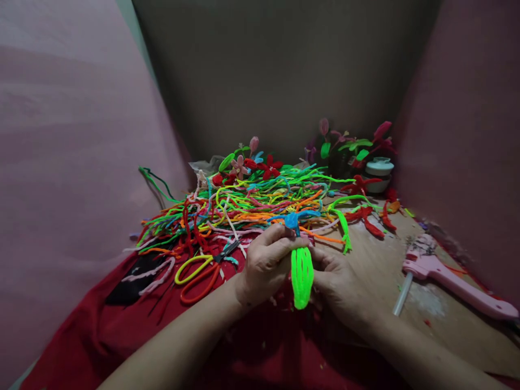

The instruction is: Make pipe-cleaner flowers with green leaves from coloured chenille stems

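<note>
Red cloth (260,352): spread on the near side of the stem pile (252,203), beneath both hands.
Green leaf (303,279): bright, fuzzy, formed of side-by-side loops; held up in front of the stem pile's near edge, rounded end lowest, just below the blue flower (291,220).
Right hand (335,281): curled behind and beside the green leaf, near side of the stem pile; exact grip hidden, pinching or not cannot be told.
Left hand (264,262): pinching the blue flower's stem close under the bloom, at the stem pile's near edge.
Blue flower: upright, petals spread, yellow centre; seen against the stem pile.
Pink glue gun (450,279): lying well right of the stem pile, clear stick pointing nearward.
Scissors (197,271): yellow and orange handles, resting at the stem pile's near left edge.
Table (369,271): brown, smudged white, bare in part to the right of the stem pile.
Stem pile: many colours, tangled, mostly lengthwise across.
Red petals (371,222): lying just right of the stem pile.
Jar (379,170): pale-lidded, beyond the stem pile's right end.
Fuzzy flowers (271,167): red and pink, along the stem pile's far edge.
</note>
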Motion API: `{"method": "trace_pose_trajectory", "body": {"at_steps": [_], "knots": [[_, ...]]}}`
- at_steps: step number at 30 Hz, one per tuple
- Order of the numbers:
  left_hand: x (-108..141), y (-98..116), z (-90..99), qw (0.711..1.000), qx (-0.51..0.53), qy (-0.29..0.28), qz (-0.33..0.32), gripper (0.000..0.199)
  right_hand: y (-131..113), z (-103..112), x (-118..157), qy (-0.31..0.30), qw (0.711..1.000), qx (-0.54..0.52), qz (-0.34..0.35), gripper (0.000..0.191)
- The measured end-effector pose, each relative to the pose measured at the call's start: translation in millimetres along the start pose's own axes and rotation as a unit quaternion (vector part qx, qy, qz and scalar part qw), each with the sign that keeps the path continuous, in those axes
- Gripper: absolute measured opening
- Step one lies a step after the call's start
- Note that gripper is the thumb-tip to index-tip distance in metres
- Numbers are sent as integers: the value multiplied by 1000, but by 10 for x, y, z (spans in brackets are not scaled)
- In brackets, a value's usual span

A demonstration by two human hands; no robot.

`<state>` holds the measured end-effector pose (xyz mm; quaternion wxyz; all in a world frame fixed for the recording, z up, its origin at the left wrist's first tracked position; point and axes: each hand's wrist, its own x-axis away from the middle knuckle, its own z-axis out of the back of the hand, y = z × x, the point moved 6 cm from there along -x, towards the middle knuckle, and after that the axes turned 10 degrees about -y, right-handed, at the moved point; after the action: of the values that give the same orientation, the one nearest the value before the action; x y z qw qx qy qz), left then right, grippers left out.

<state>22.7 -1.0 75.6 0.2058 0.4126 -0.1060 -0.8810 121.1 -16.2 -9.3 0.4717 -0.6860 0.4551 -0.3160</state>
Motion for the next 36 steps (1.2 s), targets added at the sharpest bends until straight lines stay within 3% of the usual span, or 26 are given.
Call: {"method": "trace_pose_trajectory", "body": {"at_steps": [3, 6, 11, 15, 17, 19, 22, 28, 30, 33, 36], "knots": [[-32, 3, -14, 997, 73, -27, 21, 20, 19, 29, 4, 11, 1000, 6, -5, 12], [-23, -23, 3, 989, 133, -16, 57, 19, -21, 70, 0, 39, 999, 19, 8, 11], [76, -197, -23, 969, 183, 0, 168, 13, -125, 130, -26, 52, 997, 52, 32, 21], [148, -393, -144, 909, 283, -11, 305, 15, -120, 156, -44, 44, 998, 48, 27, 18], [151, -415, -232, 873, 347, -38, 340, 18, -98, 157, -47, 44, 998, 50, 11, 21], [132, -395, -292, 847, 397, -61, 348, 20, -88, 143, -51, 37, 998, 47, 1, 21], [99, -372, -305, 833, 429, -61, 344, 26, -96, 136, -60, 39, 998, 43, -1, 22], [60, -441, -243, 815, 467, 10, 343, 22, -88, 131, -78, 23, 995, 97, -17, 22], [61, -457, -287, 796, 495, -5, 349, 19, -125, 140, -71, 30, 993, 115, 7, 22], [88, -462, -411, 768, 515, -76, 372, 14, -227, 145, -50, 42, 988, 135, 69, 28], [90, -474, -466, 766, 509, -93, 381, 14, -270, 155, -47, 46, 983, 150, 94, 33]]}}
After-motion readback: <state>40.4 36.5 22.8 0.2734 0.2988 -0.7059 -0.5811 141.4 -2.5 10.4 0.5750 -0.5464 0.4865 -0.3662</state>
